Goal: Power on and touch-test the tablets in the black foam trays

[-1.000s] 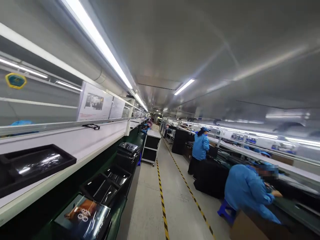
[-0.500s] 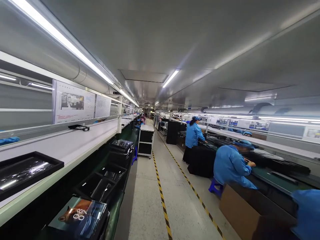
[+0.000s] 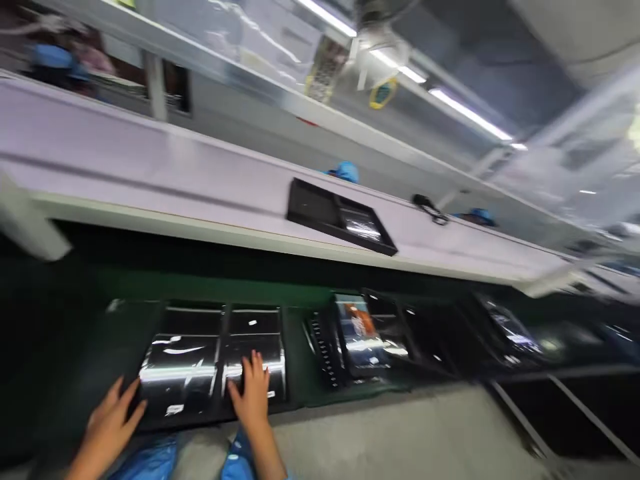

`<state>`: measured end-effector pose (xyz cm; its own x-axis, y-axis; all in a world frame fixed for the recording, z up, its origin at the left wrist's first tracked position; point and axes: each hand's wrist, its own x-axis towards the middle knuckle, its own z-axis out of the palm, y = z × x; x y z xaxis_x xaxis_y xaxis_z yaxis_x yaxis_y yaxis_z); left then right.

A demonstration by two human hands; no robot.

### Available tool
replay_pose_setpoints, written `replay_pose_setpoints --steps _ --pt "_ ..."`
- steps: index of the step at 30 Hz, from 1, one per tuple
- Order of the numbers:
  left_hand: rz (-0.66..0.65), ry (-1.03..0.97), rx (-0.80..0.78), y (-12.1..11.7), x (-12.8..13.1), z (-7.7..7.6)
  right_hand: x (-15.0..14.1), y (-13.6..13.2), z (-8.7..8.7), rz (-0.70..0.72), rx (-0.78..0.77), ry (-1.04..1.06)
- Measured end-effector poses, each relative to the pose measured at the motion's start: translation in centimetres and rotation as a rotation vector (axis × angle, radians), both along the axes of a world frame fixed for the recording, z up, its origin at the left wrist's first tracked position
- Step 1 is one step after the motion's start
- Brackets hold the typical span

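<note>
Two glossy black panels lie side by side in a dark tray (image 3: 220, 417) on the green bench in front of me. My left hand (image 3: 111, 417) is open, fingers spread, at the near left edge of the left panel (image 3: 185, 347); whether it touches is unclear. Over the right panel (image 3: 254, 333) my right hand (image 3: 254, 393) is open, its fingers laid on or just above the shiny surface. Small white labels show on both panels. Neither hand grips anything.
To the right lies a display screen with an orange picture (image 3: 360, 333), among more black trays (image 3: 430, 333). Above, a white shelf (image 3: 225, 207) runs across and carries a black tray (image 3: 337, 217) and a small black item (image 3: 430, 209). The floor (image 3: 400, 427) borders the bench.
My view has swung left and down from the aisle to the bench. Both my hands have come into view at the two black panels.
</note>
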<state>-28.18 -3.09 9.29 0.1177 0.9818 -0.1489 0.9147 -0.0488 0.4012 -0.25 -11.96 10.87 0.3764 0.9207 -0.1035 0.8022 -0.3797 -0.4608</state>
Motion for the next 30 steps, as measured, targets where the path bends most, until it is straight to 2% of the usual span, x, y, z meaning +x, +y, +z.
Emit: replay_pose_setpoints --steps 3,6,10,14,17,20,23,25,28,30 --pt "0.108 -0.204 0.066 -2.4 -2.3 -3.3 1.4 1.2 -0.6 0.051 0.011 -0.042" --pt "0.136 -0.302 0.112 -3.6 -2.3 -4.9 2.0 1.7 -1.0 0.063 0.024 -0.077" --pt "0.121 -0.243 0.16 -4.4 -1.9 -4.9 2.0 3.2 -1.3 0.076 0.048 -0.109" --pt "0.077 -0.119 0.22 -3.8 -1.3 -3.6 2.0 6.9 -0.7 0.085 0.039 -0.127" --pt "-0.011 -0.03 0.256 -1.7 0.0 -2.0 1.7 9.4 -0.4 0.06 0.035 -0.143" --pt "-0.203 0.012 0.307 2.3 2.4 -0.4 1.2 10.5 -0.6 0.03 0.053 -0.174" --pt "-0.423 -0.024 0.334 7.3 6.3 1.0 0.7 10.3 -1.0 0.031 0.098 -0.206" --pt "-0.506 -0.053 0.315 10.5 9.4 1.6 0.5 9.9 -1.1 0.034 0.122 -0.217" --pt "-0.521 -0.057 0.289 13.8 13.8 2.3 0.4 9.5 -0.9 0.033 0.127 -0.21" --pt "-0.483 -0.041 0.29 14.7 15.6 2.5 0.3 9.3 -0.6 0.03 0.124 -0.198"
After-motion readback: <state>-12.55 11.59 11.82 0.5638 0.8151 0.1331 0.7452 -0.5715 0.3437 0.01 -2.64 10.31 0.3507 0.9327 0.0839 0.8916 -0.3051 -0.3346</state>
